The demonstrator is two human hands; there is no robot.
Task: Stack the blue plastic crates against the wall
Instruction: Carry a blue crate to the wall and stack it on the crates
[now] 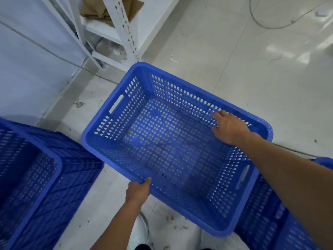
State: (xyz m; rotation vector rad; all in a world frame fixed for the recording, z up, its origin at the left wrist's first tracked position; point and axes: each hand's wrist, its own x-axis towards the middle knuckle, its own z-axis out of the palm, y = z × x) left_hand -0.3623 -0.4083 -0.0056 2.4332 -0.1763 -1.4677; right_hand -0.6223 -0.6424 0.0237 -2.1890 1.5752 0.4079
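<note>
Pale glossy floor tiles [225, 56] form the working surface, with a white wall [27, 69] at the left. From the hands outward: the left hand [137, 193] is curled shut on the near long rim of an empty blue perforated plastic crate [171, 145], thumb on top and fingers wrapped under the lip. The right hand [229, 128] is laid over the far long rim, fingers draped onto the inner lattice wall; whether it is fully clamped cannot be told. The crate is held between the two hands, tilted, apparently clear of the floor, in front of the person's feet. It is judged light and stiff, with smooth, somewhat slippery plastic; the rolled rim or the slotted handle cut-outs in the short ends are judged the surest places to take hold. A second blue lattice crate [36, 177] is seen at lower left, nearest the wall, and part of a third blue crate [270, 222] at lower right, under the held one's corner. Farther out, a white slotted-steel shelving unit [124, 29] with brown cardboard [100, 9] is noted at the wall. Loose grey cable [270, 26] and small debris lie on the tiles; a trip risk is judged possible.
</note>
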